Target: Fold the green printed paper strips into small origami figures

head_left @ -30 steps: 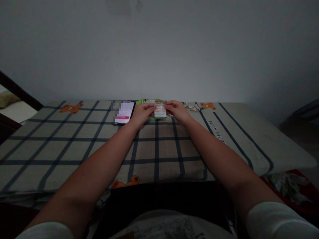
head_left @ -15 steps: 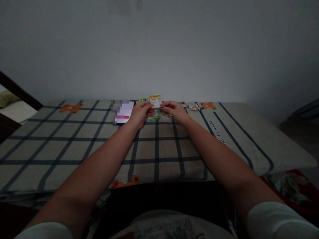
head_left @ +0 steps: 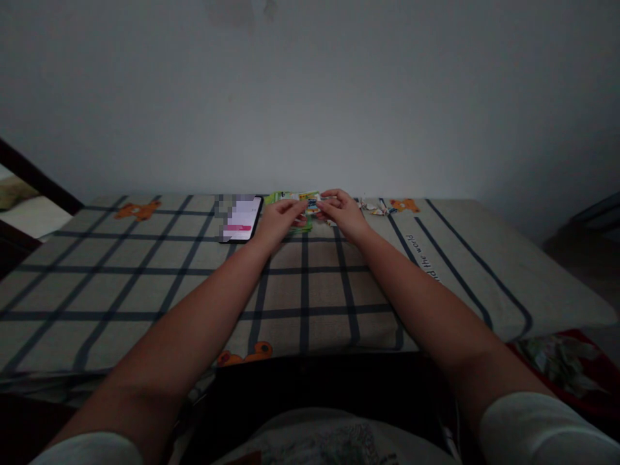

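Between the fingertips of both hands is a small printed paper piece (head_left: 312, 205), now folded or tilted so that a blue and white part shows. My left hand (head_left: 282, 216) pinches its left side, thumb on top. My right hand (head_left: 343, 212) grips the right side with thumb and fingers. Beneath and behind the hands lie green and yellow printed packets or papers (head_left: 281, 196), partly hidden by my fingers. Just left of my left hand a phone (head_left: 245, 216) lies with its screen lit.
Crumpled scraps of printed paper (head_left: 376, 207) lie right of my hands, near the wall. A checked cloth with bear prints (head_left: 203, 290) covers the table, which meets a grey wall (head_left: 310, 97). Below the table's right end is something red holding crumpled material (head_left: 566, 361).
The paper piece stood upright with a white, orange-printed face showing; it is now lower and folded or turned. My hands have come closer together, with the right fingers moved over its top.
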Demonstrator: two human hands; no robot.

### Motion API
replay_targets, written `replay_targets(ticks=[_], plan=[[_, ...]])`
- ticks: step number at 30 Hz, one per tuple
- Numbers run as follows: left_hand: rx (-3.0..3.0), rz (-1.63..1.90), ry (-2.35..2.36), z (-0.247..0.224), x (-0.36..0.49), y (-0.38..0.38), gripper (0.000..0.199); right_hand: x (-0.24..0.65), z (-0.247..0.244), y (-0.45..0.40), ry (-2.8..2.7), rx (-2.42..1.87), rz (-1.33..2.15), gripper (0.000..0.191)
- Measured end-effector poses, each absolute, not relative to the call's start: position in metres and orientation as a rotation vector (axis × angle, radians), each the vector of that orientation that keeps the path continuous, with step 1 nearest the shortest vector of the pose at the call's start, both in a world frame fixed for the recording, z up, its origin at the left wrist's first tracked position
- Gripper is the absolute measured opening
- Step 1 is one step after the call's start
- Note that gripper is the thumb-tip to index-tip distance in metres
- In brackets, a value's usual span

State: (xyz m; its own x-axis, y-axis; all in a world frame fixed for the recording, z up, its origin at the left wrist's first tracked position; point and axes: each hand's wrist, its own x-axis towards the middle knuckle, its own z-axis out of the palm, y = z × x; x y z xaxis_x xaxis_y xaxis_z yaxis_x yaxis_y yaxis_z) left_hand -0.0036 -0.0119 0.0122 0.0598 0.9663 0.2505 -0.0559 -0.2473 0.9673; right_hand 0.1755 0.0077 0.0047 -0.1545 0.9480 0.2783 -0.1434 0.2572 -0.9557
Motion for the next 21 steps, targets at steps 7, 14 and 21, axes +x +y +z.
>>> replay_targets(ticks=[7,14,21], plan=[[1.558,1.366,1.103,0.0047,-0.0043,-0.0085,0.031,0.1738,0.0059,0.0096,-1.307,-0.912,1.216,0.042],[1.618,1.348,1.198,0.0036,-0.0062,-0.0045,0.017,0.1755,0.0041,0.0094,-1.387,-0.944,1.222,0.029],[1.714,1.376,1.093,0.0097,-0.0063,-0.0081,0.024,0.1779,0.0049,0.006,-1.524,-0.919,1.097,0.033]])
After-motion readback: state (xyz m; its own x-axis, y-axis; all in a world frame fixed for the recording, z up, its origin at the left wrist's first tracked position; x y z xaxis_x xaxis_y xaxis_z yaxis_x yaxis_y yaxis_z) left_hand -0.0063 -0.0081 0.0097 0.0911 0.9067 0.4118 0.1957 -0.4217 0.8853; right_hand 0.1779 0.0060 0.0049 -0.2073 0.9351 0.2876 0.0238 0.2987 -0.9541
